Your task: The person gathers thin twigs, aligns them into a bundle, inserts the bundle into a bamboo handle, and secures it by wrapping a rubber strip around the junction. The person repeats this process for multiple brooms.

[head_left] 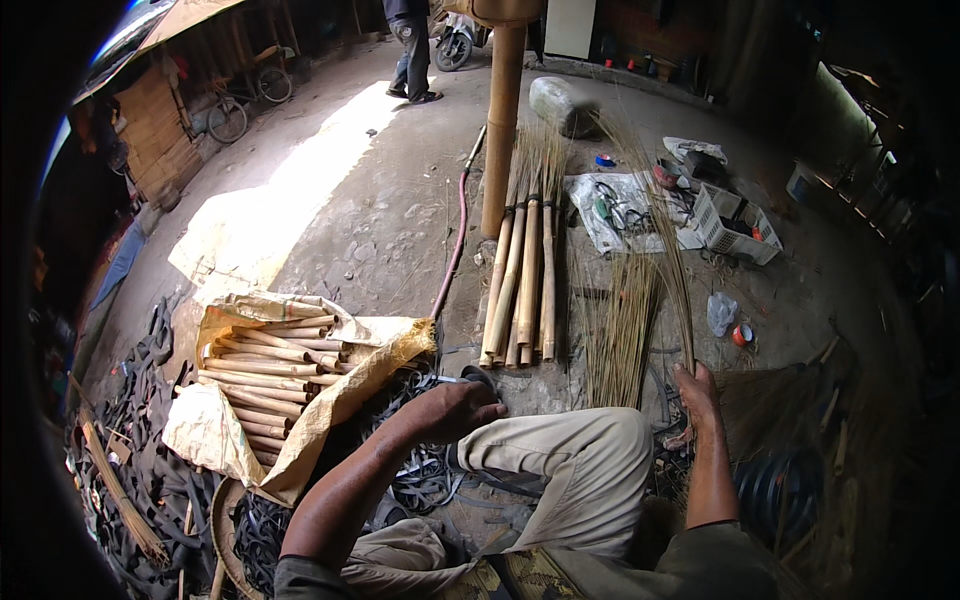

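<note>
My right hand (697, 392) is closed around the lower end of a bundle of thin, stiff palm-rib sticks (672, 260), which stands up and fans out at its far tip. More such sticks (618, 335) lie on the ground just left of it. My left hand (458, 411) hovers over my bent leg with curled fingers; whatever it may hold is hidden. A small dark curved thing (478, 376) shows just beyond its knuckles. Ahead lie several finished-looking brooms (520, 280) with bamboo handles, their bristles pointing away.
An open woven sack (385, 365) full of bamboo tubes (265, 375) lies at left, near heaped black rubber strips (160, 420). A bamboo post (503, 130) rises ahead beside a pink hose (460, 220). A white basket (735, 228) stands at right. A person (410, 50) stands far off.
</note>
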Demonstrator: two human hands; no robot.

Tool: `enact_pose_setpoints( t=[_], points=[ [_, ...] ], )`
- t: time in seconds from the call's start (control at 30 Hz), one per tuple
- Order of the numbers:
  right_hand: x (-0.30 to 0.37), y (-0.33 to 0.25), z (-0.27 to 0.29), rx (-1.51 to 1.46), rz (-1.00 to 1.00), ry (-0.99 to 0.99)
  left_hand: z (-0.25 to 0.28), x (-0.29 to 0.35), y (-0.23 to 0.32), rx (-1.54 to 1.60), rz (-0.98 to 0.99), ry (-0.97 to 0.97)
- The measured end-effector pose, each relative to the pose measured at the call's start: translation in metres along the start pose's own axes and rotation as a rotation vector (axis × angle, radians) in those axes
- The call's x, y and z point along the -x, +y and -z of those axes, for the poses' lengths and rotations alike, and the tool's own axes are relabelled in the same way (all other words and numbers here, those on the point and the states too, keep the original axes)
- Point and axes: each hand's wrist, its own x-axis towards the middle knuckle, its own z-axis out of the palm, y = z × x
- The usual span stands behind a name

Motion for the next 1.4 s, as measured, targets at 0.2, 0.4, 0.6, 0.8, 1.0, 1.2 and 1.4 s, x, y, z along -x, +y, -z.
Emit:
enact_pose_setpoints(
  t=[0.2,0.4,0.6,0.8,1.0,1.2,1.4],
  points=[
    [0.031,-0.039,0.006,-0.402,-0.085,-0.055,-0.001,-0.003,0.009,-0.003,-0.077,0.022],
    [0.056,-0.081,-0.026,-0.750,0.001,0.057,0.006,0.010,0.010,0.031,-0.066,0.039],
    [0.095,-0.119,-0.088,-0.987,0.166,-0.216,0.019,0.027,0.017,0.145,-0.092,0.073],
    [0.153,-0.137,-0.190,-0.821,0.189,-0.674,0.031,0.022,0.042,0.510,-0.173,0.177],
    [0.177,-0.133,-0.249,-0.199,0.406,-0.893,0.017,0.000,0.067,0.857,-0.124,0.285],
    [0.127,-0.201,-0.187,-0.605,0.549,-0.651,-0.002,-0.008,0.047,0.449,-0.156,0.667],
    [0.122,-0.270,-0.176,-0.855,0.647,-0.351,-0.029,-0.056,0.056,0.290,-0.299,0.600]
  ],
)
